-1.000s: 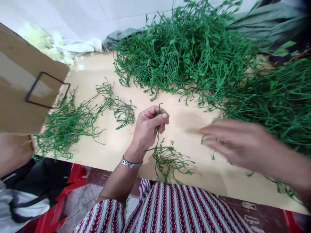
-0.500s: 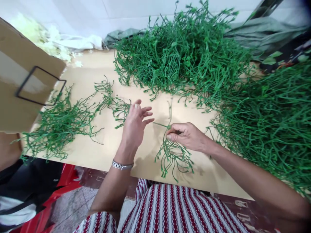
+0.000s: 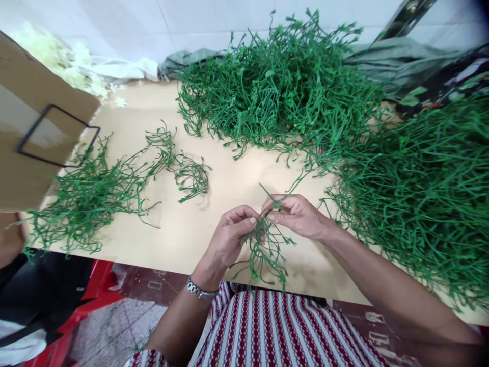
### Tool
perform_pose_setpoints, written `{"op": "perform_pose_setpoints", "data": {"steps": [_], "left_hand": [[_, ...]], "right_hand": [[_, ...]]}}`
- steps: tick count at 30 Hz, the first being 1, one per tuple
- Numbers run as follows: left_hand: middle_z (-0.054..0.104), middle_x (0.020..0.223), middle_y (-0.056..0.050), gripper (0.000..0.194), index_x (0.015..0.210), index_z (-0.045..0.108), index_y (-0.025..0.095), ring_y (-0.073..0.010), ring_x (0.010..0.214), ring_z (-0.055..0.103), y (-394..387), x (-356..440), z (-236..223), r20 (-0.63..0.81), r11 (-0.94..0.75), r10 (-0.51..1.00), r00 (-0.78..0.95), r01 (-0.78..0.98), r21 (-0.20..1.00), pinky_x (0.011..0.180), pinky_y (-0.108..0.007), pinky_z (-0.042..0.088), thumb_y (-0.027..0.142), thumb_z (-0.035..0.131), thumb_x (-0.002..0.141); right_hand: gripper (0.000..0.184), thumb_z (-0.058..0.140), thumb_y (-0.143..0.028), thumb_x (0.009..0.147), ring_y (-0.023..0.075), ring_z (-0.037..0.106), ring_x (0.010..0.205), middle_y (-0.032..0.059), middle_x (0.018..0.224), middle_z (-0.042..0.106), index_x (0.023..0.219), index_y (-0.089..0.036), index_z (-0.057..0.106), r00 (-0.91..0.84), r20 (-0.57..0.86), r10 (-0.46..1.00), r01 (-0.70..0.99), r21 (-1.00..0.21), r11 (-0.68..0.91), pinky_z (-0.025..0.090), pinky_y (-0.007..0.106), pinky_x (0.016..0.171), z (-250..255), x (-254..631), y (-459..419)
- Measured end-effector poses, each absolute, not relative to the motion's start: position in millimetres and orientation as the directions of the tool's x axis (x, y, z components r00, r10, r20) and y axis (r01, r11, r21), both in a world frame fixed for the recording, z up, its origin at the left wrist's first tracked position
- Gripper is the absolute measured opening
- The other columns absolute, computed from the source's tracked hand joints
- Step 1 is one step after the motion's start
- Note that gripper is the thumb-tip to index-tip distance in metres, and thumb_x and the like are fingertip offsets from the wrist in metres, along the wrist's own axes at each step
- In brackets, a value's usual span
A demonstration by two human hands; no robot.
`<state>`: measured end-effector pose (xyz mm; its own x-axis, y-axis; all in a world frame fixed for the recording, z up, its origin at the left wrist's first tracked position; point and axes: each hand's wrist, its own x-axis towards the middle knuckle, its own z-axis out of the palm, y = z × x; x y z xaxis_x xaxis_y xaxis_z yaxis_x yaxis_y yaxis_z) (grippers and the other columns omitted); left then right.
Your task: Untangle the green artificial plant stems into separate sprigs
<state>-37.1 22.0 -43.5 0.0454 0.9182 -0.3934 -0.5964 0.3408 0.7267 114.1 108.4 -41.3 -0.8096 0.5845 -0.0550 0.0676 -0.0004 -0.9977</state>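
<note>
My left hand [image 3: 231, 235] and my right hand [image 3: 296, 214] meet over the near edge of the tan table [image 3: 229, 178]. Both pinch the same small bunch of green plastic sprigs [image 3: 265, 250], which hangs down between them toward my striped lap [image 3: 275, 331]. The left thumb and fingers close on the stems from the left. From the right, the right fingers close on the stem tops. A silver watch sits on my left wrist.
A big heap of green sprigs [image 3: 282, 86] covers the far table, and another heap [image 3: 420, 188] fills the right side. A smaller spread of sprigs [image 3: 95, 188] lies at left beside a cardboard box [image 3: 34, 132]. Red stools stand below.
My left hand let go, opened, then came back and closed on the bunch. My right hand came in from the right, took the bunch and drew it toward me.
</note>
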Motion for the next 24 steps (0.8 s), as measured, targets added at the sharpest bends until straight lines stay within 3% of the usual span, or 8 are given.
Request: {"op": "perform_pose_setpoints", "data": {"steps": [4, 9, 13, 17, 24], "left_hand": [[0.055, 0.054, 0.0, 0.019, 0.068, 0.061, 0.011, -0.0086, 0.046, 0.048, 18, -36, -46, -0.436, 0.386, 0.897, 0.071, -0.605, 0.697, 0.049, -0.022, 0.038, 0.025, 0.071, 0.059], [0.054, 0.059, 0.0, 0.019, 0.07, 0.062, 0.011, -0.0085, 0.053, 0.047, 15, -37, -47, -0.374, 0.342, 0.926, 0.053, -0.538, 0.771, 0.051, -0.021, 0.034, 0.021, 0.071, 0.056], [0.05, 0.056, 0.002, 0.009, 0.069, 0.061, 0.013, -0.0066, 0.049, 0.039, 13, -35, -47, -0.355, 0.319, 0.935, -0.016, -0.403, 0.858, 0.048, -0.02, 0.029, 0.014, 0.061, 0.06], [0.041, 0.05, 0.005, 0.003, 0.06, 0.055, 0.014, -0.005, 0.045, 0.029, 12, -31, -45, -0.354, 0.309, 0.93, -0.099, -0.314, 0.898, 0.045, -0.02, 0.022, 0.012, 0.054, 0.061], [0.045, 0.06, 0.003, 0.01, 0.063, 0.054, 0.014, -0.007, 0.055, 0.037, 11, -30, -45, -0.322, 0.256, 0.938, -0.127, -0.372, 0.893, 0.053, -0.02, 0.03, 0.02, 0.062, 0.067]], "right_hand": [[0.014, 0.057, -0.026, 0.078, 0.0091, 0.051, 0.066, 0.0, 0.071, 0.054, 0.077, -0.013, 0.061, -0.804, -0.003, 0.594, 0.026, -0.999, 0.03, 0.04, 0.022, 0.065, -42, 114, 107], [0.009, 0.057, -0.022, 0.077, 0.0085, 0.051, 0.07, 0.0003, 0.075, 0.055, 0.078, -0.013, 0.06, -0.781, 0.033, 0.623, 0.08, -0.985, 0.152, 0.04, 0.022, 0.068, -40, 112, 104], [0.013, 0.056, -0.023, 0.076, 0.0089, 0.052, 0.07, 0.0013, 0.079, 0.056, 0.084, -0.013, 0.057, -0.769, -0.034, 0.639, 0.109, -0.991, 0.078, 0.041, 0.021, 0.063, -43, 111, 100], [0.013, 0.057, -0.022, 0.074, 0.0105, 0.053, 0.074, 0.0025, 0.08, 0.057, 0.083, -0.013, 0.055, -0.776, -0.033, 0.63, 0.095, -0.993, 0.065, 0.042, 0.024, 0.068, -46, 108, 98], [0.013, 0.057, -0.022, 0.076, 0.0099, 0.054, 0.072, 0.0024, 0.079, 0.057, 0.085, -0.013, 0.055, -0.766, -0.037, 0.642, 0.101, -0.993, 0.062, 0.043, 0.023, 0.066, -48, 106, 95]]}}
